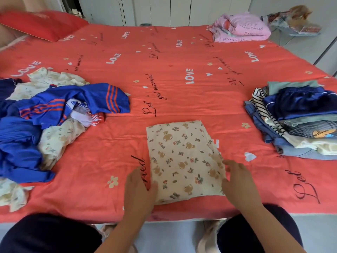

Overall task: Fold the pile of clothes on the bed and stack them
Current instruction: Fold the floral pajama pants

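Folded bear-print garment [182, 157] lies on the bed [164, 61] btwn my hands: L hand [140, 189] fingers straight vs its left edge, R hand [238, 181], blurred, prob. flat on right edge.

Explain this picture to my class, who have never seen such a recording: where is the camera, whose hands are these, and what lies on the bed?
There is no machine: a person wears one camera on the head, looking forward and down. The left hand and right hand touch the side edges of a folded bear-print garment on the red bed; neither grips it. Unfolded clothes lie at the left, a folded stack at the right, a pink bundle far off.
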The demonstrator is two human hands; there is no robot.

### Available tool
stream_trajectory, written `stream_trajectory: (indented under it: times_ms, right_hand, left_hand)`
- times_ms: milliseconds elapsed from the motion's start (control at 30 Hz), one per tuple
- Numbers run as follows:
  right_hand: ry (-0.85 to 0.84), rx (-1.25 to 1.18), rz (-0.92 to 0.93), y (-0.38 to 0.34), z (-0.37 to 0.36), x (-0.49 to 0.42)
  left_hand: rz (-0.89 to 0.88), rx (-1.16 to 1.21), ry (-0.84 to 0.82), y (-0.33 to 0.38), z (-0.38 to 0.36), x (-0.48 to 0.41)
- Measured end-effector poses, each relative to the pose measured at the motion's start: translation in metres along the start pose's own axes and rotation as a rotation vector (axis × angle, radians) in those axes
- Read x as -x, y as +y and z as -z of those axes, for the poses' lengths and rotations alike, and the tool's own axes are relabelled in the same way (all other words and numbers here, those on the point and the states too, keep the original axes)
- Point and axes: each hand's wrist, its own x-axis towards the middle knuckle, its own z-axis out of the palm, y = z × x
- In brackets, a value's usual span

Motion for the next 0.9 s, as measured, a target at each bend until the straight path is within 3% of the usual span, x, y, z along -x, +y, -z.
stream_trajectory:
  times_ms: [167,233,367,433,533,600,767,900]
  right_hand:
    - [0.074,-0.058,0.364,-0.058,-0.006,-0.031]
    - [0.009,-0.009,0.439,-0.069,-0.021,-0.045]
    - [-0.174,0.313,0.314,-0.022,-0.057,-0.057]
    - [-0.158,0.269,0.237,0.000,-0.061,-0.056]
    - [-0.016,0.055,0.135,0.000,-0.052,-0.063]
    - [-0.057,-0.060,0.044,-0.006,-0.049,-0.067]
    - [-0.236,-0.117,0.058,-0.017,-0.052,-0.072]
    - [-0.246,-0.139,0.101,-0.025,-0.049,-0.073]
  left_hand:
    - [-0.401,-0.011,-0.005,0.061,-0.015,-0.040]
    - [-0.419,-0.151,-0.103,0.060,-0.036,-0.052]
    - [-0.257,-0.507,-0.206,0.005,-0.061,-0.053]
    - [-0.230,-0.446,-0.175,-0.010,-0.060,-0.051]
    - [-0.166,-0.142,-0.078,0.001,-0.053,-0.055]
    - [-0.066,0.056,-0.052,0.009,-0.050,-0.060]
    - [0.015,0.180,-0.299,0.012,-0.038,-0.066]
    - [0.005,0.195,-0.318,0.016,-0.035,-0.060]
